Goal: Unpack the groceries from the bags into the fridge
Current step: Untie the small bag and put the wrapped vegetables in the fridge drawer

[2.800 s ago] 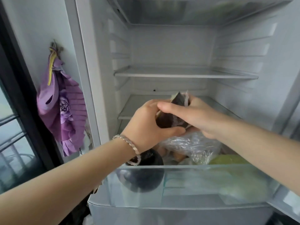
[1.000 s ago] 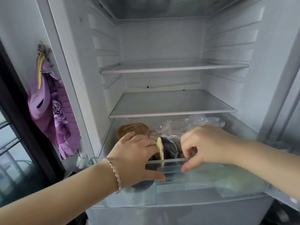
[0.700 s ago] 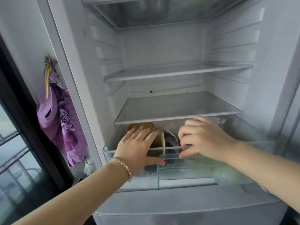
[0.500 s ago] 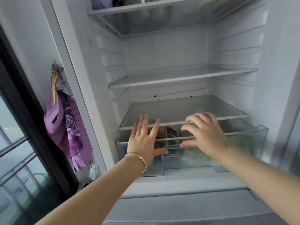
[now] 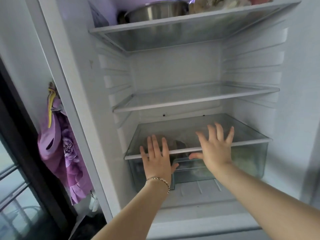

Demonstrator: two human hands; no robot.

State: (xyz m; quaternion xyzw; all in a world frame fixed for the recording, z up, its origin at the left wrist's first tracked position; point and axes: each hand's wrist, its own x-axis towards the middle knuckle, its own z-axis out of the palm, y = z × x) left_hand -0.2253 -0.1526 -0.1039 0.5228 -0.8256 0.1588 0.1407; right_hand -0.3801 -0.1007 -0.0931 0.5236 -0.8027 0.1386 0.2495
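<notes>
Left hand (image 5: 156, 160) lies flat on the front of the crisper drawer (image 5: 249, 161). Right hand (image 5: 214, 149) spreads over the edge of the glass shelf (image 5: 251, 142) lidding it. The drawer sits under that shelf, so entry from above is barred by glass. Directly above both hands, the bay up to the middle shelf (image 5: 195, 100) stands open full width, as does the taller bay over that. The top shelf (image 5: 173, 32) is taken by a steel pot (image 5: 155, 13) and bagged food (image 5: 216, 4). Left of the left hand, outside the cabinet, a purple cloth (image 5: 60, 144) hangs clear of the opening.
</notes>
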